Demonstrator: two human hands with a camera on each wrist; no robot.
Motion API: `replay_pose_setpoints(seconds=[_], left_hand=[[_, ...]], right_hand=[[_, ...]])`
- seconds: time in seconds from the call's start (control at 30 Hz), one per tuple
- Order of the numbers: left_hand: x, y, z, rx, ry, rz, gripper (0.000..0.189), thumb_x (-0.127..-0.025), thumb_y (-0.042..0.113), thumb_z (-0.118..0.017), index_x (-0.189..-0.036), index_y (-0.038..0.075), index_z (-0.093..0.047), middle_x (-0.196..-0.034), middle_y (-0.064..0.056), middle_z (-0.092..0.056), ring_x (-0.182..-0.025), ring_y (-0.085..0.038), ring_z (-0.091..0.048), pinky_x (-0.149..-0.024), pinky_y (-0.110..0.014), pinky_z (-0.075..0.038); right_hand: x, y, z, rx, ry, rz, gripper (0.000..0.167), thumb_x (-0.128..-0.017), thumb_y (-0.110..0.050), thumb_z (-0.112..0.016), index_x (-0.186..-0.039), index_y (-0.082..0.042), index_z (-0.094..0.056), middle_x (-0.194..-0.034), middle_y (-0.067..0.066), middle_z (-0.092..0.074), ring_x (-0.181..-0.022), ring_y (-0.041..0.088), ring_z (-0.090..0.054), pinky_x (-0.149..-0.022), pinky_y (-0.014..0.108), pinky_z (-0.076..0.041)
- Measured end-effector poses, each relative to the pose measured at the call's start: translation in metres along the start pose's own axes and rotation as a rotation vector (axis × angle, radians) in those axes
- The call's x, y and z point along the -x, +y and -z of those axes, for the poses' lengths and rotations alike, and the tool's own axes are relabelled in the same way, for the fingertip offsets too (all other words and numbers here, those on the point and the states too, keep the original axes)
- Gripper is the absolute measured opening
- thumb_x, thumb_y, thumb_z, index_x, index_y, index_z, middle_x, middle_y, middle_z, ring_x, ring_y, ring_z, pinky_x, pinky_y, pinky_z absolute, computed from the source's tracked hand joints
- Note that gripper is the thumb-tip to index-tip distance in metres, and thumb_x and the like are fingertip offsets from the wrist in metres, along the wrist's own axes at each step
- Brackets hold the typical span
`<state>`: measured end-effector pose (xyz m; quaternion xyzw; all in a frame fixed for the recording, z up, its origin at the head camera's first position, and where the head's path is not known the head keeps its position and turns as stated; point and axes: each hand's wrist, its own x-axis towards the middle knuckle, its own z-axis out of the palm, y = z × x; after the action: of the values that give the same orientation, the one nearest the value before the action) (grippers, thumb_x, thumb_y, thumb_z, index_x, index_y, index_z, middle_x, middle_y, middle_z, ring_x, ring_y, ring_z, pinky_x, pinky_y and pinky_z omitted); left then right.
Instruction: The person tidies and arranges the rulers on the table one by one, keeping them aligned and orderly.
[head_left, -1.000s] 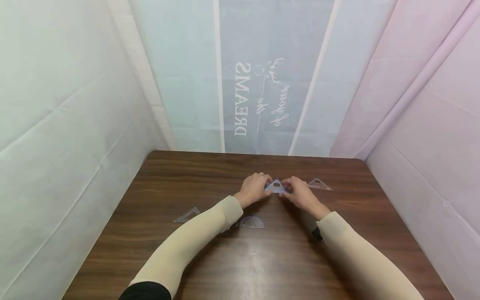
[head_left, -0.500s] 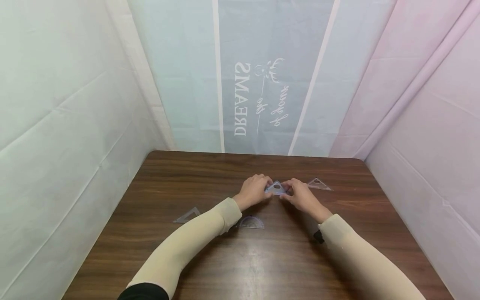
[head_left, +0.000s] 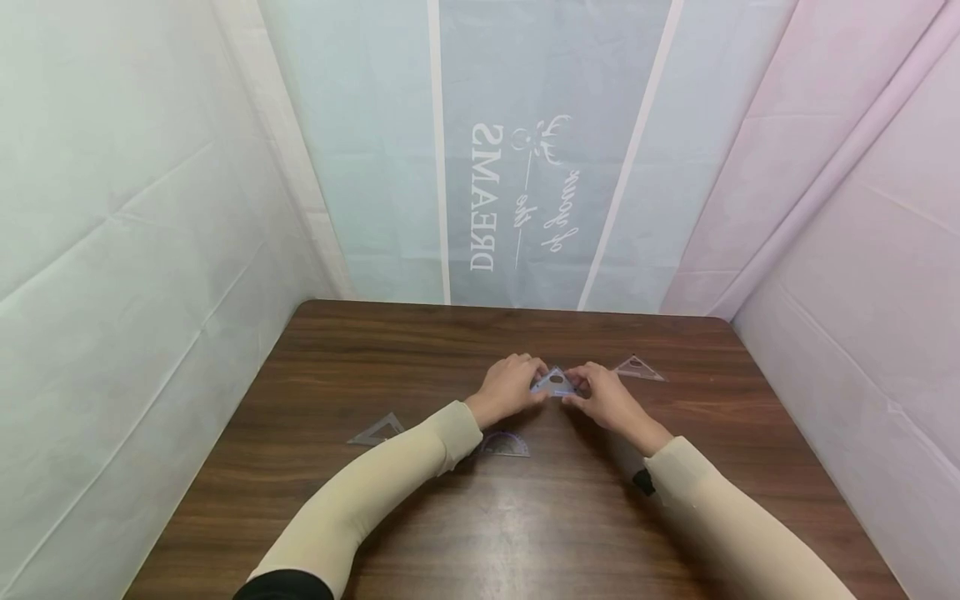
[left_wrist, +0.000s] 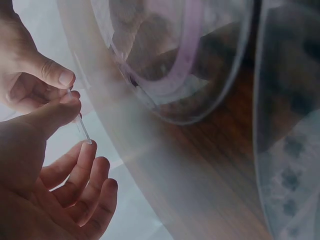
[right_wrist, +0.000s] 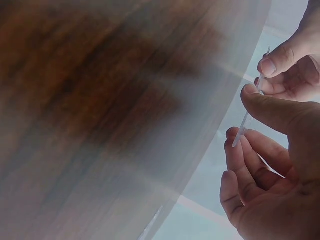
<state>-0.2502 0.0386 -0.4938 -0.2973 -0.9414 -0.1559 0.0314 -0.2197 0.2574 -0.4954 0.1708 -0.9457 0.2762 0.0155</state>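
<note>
Both hands hold a small clear blue-tinted set square point(head_left: 553, 390) over the far middle of the table, one at each side. My left hand point(head_left: 510, 386) pinches its left corner. At the opposite corner my right hand point(head_left: 606, 398) pinches it between thumb and fingers. Seen edge-on in the left wrist view, the set square point(left_wrist: 85, 132) is a thin strip between thumb and fingertips. The right wrist view likewise shows the set square point(right_wrist: 241, 128) edge-on, with the right thumb on one face and fingertips on the other.
A clear protractor point(head_left: 506, 453) lies beside the left sleeve. One set square point(head_left: 364, 437) lies on the left, partly near the forearm, and another point(head_left: 639, 375) just beyond the right hand. The brown table point(head_left: 495, 533) meets pale cloth walls point(head_left: 150, 250) on its sides.
Both hands, with the set square between them, have come slightly nearer to the person. The protractor and the other set squares lie where they were.
</note>
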Motion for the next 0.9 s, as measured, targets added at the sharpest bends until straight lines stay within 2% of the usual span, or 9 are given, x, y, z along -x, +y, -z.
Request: replay_pose_setpoints(seconds=[0.23,0.43,0.53,0.67,0.9], left_hand=[[0.004,0.004,0.000,-0.013,-0.004,-0.025,0.041,-0.095,0.043,-0.083,-0.126,0.018,-0.076,-0.109,0.006,-0.072,-0.096,-0.012,-0.063,-0.080,-0.027,-0.052],[0.011,0.006,-0.003,-0.041,0.006,-0.062,0.042,-0.094,0.046,-0.084,-0.125,0.019,-0.076,-0.106,0.009,-0.071,-0.093,-0.010,-0.062,-0.078,-0.026,-0.051],[0.014,0.008,-0.004,-0.055,0.008,-0.072,0.042,-0.094,0.048,-0.083,-0.124,0.020,-0.076,-0.105,0.010,-0.070,-0.091,-0.010,-0.061,-0.077,-0.025,-0.050],[0.019,0.012,-0.003,-0.055,-0.003,-0.079,0.040,-0.094,0.049,-0.083,-0.122,0.021,-0.076,-0.103,0.011,-0.070,-0.090,-0.009,-0.061,-0.077,-0.025,-0.050],[0.028,0.016,-0.002,-0.053,-0.026,-0.101,0.041,-0.094,0.049,-0.082,-0.122,0.020,-0.076,-0.101,0.011,-0.070,-0.088,-0.008,-0.058,-0.075,-0.023,-0.047]], right_hand=[[0.009,0.000,0.001,0.006,-0.005,0.005,0.041,-0.092,-0.015,-0.087,-0.126,0.004,-0.072,-0.105,0.008,-0.069,-0.095,0.026,-0.066,-0.093,0.057,-0.046],[0.018,0.000,0.000,-0.004,-0.006,0.018,0.040,-0.091,-0.015,-0.088,-0.124,0.005,-0.073,-0.102,0.008,-0.069,-0.094,0.025,-0.067,-0.093,0.057,-0.047],[0.022,0.000,0.000,-0.002,0.000,0.040,0.040,-0.091,-0.014,-0.088,-0.122,0.005,-0.073,-0.102,0.008,-0.069,-0.093,0.024,-0.067,-0.090,0.054,-0.052],[0.028,-0.001,0.000,-0.008,0.004,0.063,0.039,-0.089,-0.012,-0.089,-0.120,0.005,-0.074,-0.102,0.008,-0.069,-0.091,0.021,-0.067,-0.081,0.042,-0.058],[0.039,-0.003,0.001,-0.027,-0.033,0.050,0.038,-0.089,-0.013,-0.089,-0.120,0.002,-0.073,-0.102,0.005,-0.069,-0.090,0.016,-0.065,-0.079,0.036,-0.057]])
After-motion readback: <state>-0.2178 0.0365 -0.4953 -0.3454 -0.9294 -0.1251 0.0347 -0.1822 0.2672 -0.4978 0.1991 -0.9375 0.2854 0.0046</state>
